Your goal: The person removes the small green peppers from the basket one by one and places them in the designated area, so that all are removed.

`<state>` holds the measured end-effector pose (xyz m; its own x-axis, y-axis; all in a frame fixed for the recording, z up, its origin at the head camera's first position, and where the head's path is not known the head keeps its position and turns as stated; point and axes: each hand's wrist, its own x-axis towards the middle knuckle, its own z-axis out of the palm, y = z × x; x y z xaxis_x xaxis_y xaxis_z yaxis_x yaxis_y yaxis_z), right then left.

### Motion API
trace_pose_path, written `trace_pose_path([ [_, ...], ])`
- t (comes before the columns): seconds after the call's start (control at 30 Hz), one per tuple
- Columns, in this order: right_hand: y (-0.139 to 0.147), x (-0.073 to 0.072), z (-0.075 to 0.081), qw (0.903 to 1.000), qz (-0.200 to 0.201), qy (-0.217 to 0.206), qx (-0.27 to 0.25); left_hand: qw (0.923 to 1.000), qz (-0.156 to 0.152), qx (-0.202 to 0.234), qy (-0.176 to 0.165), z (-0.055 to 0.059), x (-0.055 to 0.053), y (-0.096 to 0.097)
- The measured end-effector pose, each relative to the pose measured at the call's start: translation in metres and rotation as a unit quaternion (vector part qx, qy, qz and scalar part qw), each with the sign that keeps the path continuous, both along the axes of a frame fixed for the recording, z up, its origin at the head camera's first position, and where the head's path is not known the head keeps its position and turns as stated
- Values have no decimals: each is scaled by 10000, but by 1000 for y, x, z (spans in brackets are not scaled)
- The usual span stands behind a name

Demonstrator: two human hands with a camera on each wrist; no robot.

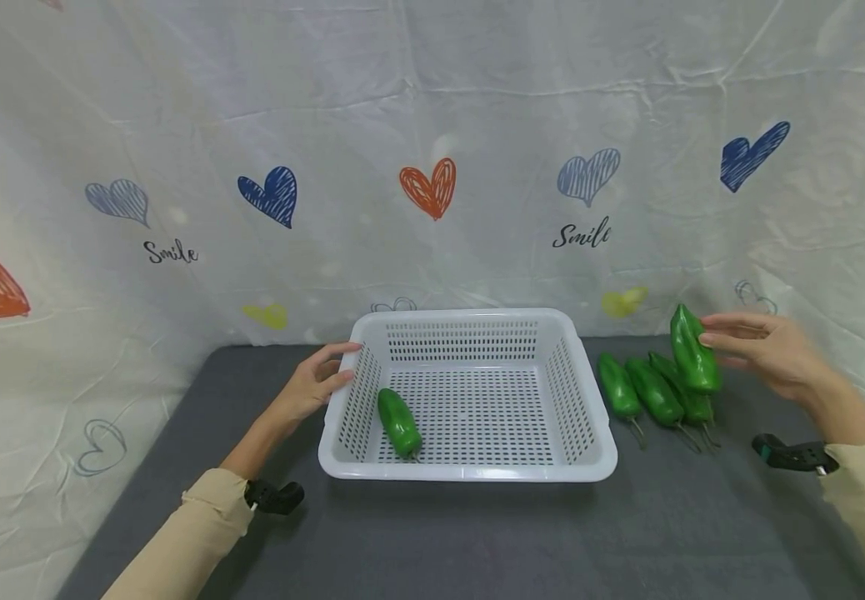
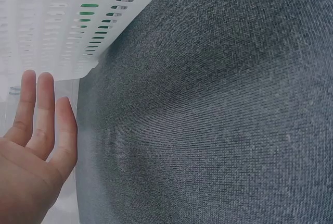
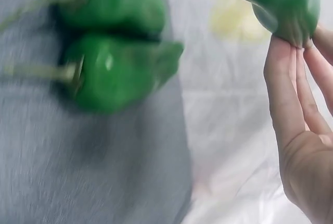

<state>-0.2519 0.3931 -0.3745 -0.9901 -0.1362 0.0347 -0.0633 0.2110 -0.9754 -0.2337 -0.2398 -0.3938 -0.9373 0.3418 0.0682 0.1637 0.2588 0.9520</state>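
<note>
On the right, my right hand (image 1: 770, 350) pinches a green pepper (image 1: 693, 354) between thumb and fingers, raised over the other peppers. The right wrist view shows the fingertips on the narrow end of the held pepper (image 3: 281, 2). Three more green peppers (image 1: 653, 392) lie side by side on the table, stems toward me. A white slotted basket (image 1: 470, 473) stands in the middle with one green pepper (image 1: 398, 423) inside, near its left wall. My left hand (image 1: 312, 385) rests at the basket's left rim, and its fingers (image 2: 46, 104) look extended beside the outer wall.
A dark grey cloth-covered table (image 1: 447, 542) lies under everything. Behind it hangs a pale curtain (image 1: 357, 225) printed with hearts and the word Smile. Each wrist wears a dark band with a small camera (image 1: 277, 498).
</note>
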Motion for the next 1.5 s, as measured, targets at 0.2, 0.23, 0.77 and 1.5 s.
trace_pose_path([
  [0.2,24,-1,-15,9991,29,-213,369,10000,3,-6,11,-1,-1,0],
  [0.23,28,0,-18,9989,25,-261,385,10000,-5,0,10,-1,-1,0],
  [0.77,59,-1,-53,9938,377,-725,-751,9999,-104,95,-26,-1,-2,0],
  [1.5,54,-12,-62,9941,328,-1001,266,9999,-76,89,-42,-1,-1,-1],
])
